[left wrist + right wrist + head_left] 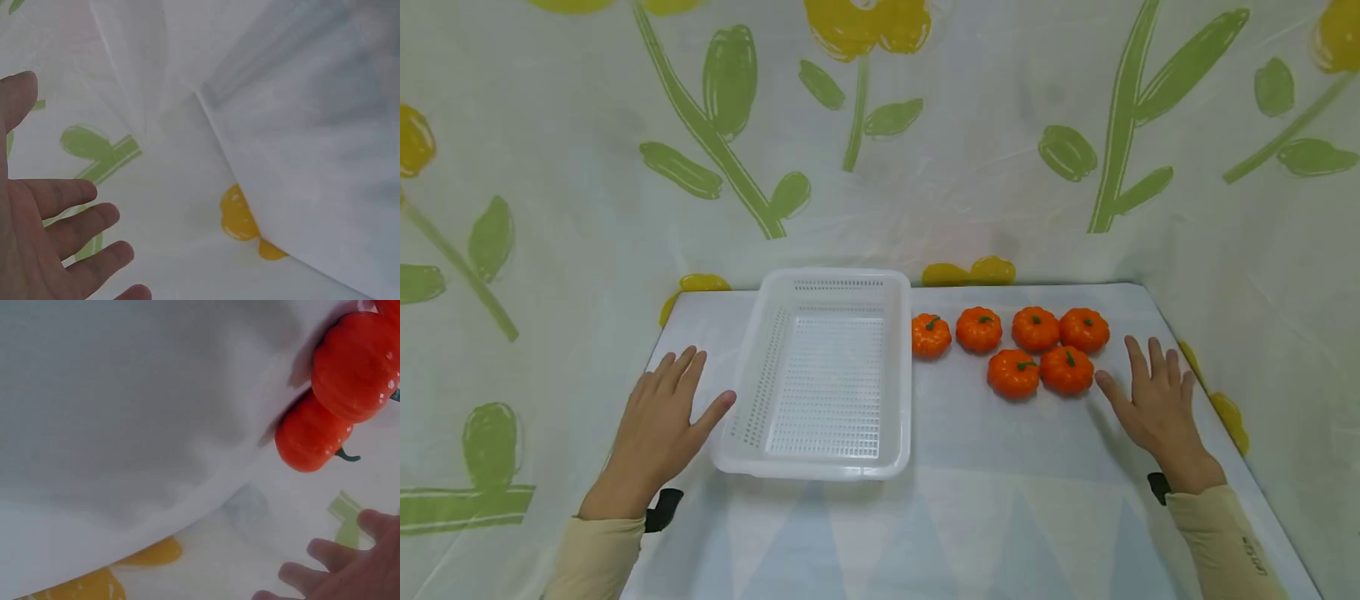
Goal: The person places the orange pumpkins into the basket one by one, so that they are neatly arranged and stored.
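Looks like the pre-grab stage: left hand and right hand both empty, fingers spread. Six mini pumpkins on the table, right of the white basket; grabbing one probably means the right hand reaching left.

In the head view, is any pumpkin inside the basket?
No, all six pumpkins lie on the table, to the right of the basket.
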`<state>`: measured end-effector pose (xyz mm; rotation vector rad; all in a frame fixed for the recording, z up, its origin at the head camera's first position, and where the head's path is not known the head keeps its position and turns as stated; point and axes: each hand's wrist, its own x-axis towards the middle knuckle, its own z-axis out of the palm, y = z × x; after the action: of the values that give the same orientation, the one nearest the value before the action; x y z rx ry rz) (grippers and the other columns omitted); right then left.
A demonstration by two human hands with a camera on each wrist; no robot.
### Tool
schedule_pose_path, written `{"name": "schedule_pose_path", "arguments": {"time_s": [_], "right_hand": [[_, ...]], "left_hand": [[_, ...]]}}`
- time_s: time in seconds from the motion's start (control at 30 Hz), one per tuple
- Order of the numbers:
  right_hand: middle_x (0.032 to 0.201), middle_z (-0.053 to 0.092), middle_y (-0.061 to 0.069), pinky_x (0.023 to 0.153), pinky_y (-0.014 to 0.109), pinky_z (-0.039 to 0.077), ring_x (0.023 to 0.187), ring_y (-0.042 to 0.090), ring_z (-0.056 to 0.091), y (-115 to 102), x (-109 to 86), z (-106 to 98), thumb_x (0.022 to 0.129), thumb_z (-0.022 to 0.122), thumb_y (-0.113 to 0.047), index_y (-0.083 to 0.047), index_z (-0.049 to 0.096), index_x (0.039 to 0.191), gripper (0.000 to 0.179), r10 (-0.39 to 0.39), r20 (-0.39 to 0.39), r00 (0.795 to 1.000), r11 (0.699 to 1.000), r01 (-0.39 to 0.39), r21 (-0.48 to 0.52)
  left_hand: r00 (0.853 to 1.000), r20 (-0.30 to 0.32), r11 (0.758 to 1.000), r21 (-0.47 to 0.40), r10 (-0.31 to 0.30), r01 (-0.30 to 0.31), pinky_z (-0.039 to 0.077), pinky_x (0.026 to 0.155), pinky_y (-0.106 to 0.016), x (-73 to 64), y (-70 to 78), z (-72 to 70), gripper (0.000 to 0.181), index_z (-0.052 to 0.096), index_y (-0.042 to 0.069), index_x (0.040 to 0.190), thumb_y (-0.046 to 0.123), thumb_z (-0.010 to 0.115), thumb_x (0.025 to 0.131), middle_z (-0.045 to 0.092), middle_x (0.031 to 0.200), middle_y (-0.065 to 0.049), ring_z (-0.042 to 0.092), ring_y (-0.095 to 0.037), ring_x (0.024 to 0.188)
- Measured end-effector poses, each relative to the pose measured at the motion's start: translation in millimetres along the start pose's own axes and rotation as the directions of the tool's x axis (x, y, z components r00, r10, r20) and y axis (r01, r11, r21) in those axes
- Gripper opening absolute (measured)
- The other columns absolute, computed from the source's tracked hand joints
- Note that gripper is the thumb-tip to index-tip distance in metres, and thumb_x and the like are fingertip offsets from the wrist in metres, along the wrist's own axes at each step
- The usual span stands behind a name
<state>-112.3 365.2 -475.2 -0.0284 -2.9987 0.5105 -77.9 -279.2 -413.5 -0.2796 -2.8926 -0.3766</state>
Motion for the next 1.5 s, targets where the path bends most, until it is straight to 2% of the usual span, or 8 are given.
{"name": "schedule_pose_path", "arguments": {"time_s": [0.1, 0.23, 0.33, 0.47, 0.83, 1.2, 1.4, 1.5], "right_hand": [[0.151, -0.005, 0.029, 0.103, 0.064, -0.016, 0.135, 0.049, -0.013, -3, 2.1, 3, 0.093, 0.044, -0.052, -0.007, 0.0, 0.15, 0.085, -0.009, -0.005, 1.0, 1.0, 0.009, 0.017], [0.151, 0.002, 0.028, 0.106, 0.065, -0.002, 0.135, 0.05, -0.001, -10, 8.0, 7, 0.09, 0.053, -0.05, -0.006, 0.002, 0.15, 0.09, -0.048, -0.007, 0.999, 0.994, 0.049, 0.101], [0.152, 0.005, 0.026, 0.103, 0.068, 0.011, 0.135, 0.05, 0.007, -16, 11.1, 10, 0.088, 0.057, -0.051, -0.008, 0.002, 0.15, 0.093, -0.039, 0.039, 0.998, 0.986, 0.032, 0.166], [0.15, 0.012, 0.028, 0.096, 0.071, 0.023, 0.131, 0.05, 0.016, -24, 14.4, 16, 0.085, 0.058, -0.054, -0.008, 0.004, 0.15, 0.097, -0.024, 0.089, 0.996, 0.985, 0.008, 0.174], [0.139, 0.023, 0.034, 0.091, 0.071, 0.03, 0.122, 0.05, 0.027, -33, 20.8, 32, 0.08, 0.061, -0.059, -0.007, 0.009, 0.15, 0.101, -0.012, 0.111, 0.994, 0.99, -0.005, 0.144], [0.133, 0.029, 0.033, 0.094, 0.066, 0.033, 0.117, 0.048, 0.035, -30, 26.4, 39, 0.08, 0.065, -0.053, 0.003, 0.032, 0.14, 0.088, -0.033, 0.048, 0.998, 0.986, 0.025, 0.164], [0.132, 0.034, 0.033, 0.094, 0.064, 0.033, 0.116, 0.047, 0.037, -29, 27.9, 34, 0.077, 0.069, -0.054, 0.006, 0.036, 0.136, 0.09, -0.011, 0.029, 1.0, 0.986, 0.006, 0.166], [0.129, 0.037, 0.032, 0.092, 0.064, 0.035, 0.114, 0.047, 0.039, -30, 26.8, 30, 0.076, 0.072, -0.051, 0.005, 0.039, 0.135, 0.087, -0.008, -0.015, 1.0, 0.984, 0.01, 0.178]], "left_hand": [[1.0, 0.028, 0.998, -0.058, -0.003, 0.005, 0.018, 0.106, -0.058, -9.7, 3.7, -0.6, 0.079, 0.029, 0.004, 0.145, 0.054, 0.053, 0.089, 0.032, 0.146, -0.02, 0.023, -0.043, 0.134], [0.996, 0.08, 0.995, -0.096, -0.026, 0.034, 0.013, 0.11, -0.055, -23.4, 7.1, 3.5, 0.086, 0.024, 0.005, 0.148, 0.056, 0.055, 0.086, 0.027, 0.149, -0.018, 0.018, -0.041, 0.137], [0.995, 0.097, 0.994, -0.099, -0.036, 0.046, 0.012, 0.111, -0.054, -32.1, 8.5, 7.1, 0.089, 0.025, 0.006, 0.147, 0.059, 0.057, 0.083, 0.027, 0.149, -0.016, 0.018, -0.039, 0.137], [0.992, 0.119, 0.994, -0.095, -0.049, 0.06, 0.012, 0.111, -0.053, -40.0, 9.2, 10.3, 0.091, 0.029, 0.007, 0.146, 0.062, 0.059, 0.08, 0.028, 0.15, -0.014, 0.019, -0.037, 0.137], [0.994, 0.113, 0.991, -0.127, -0.013, 0.027, 0.028, 0.1, -0.055, -41.1, 13.3, 14.1, 0.09, 0.036, 0.005, 0.143, 0.061, 0.063, 0.077, 0.037, 0.144, -0.014, 0.034, -0.038, 0.129], [0.997, 0.072, 0.996, -0.087, 0.04, -0.033, 0.029, 0.1, -0.052, -42.3, 17.9, 13.8, 0.098, 0.039, 0.001, 0.141, 0.064, 0.067, 0.071, 0.036, 0.146, -0.01, 0.036, -0.035, 0.128], [0.993, 0.118, 0.995, -0.096, 0.027, -0.016, 0.028, 0.1, -0.053, -40.9, 19.6, 16.0, 0.098, 0.038, 0.003, 0.141, 0.066, 0.066, 0.07, 0.034, 0.147, -0.008, 0.035, -0.036, 0.128], [0.989, 0.148, 0.996, -0.093, 0.007, 0.007, 0.027, 0.101, -0.054, -39.3, 21.1, 17.4, 0.099, 0.036, 0.005, 0.143, 0.068, 0.063, 0.071, 0.032, 0.149, -0.007, 0.034, -0.036, 0.129]]}}
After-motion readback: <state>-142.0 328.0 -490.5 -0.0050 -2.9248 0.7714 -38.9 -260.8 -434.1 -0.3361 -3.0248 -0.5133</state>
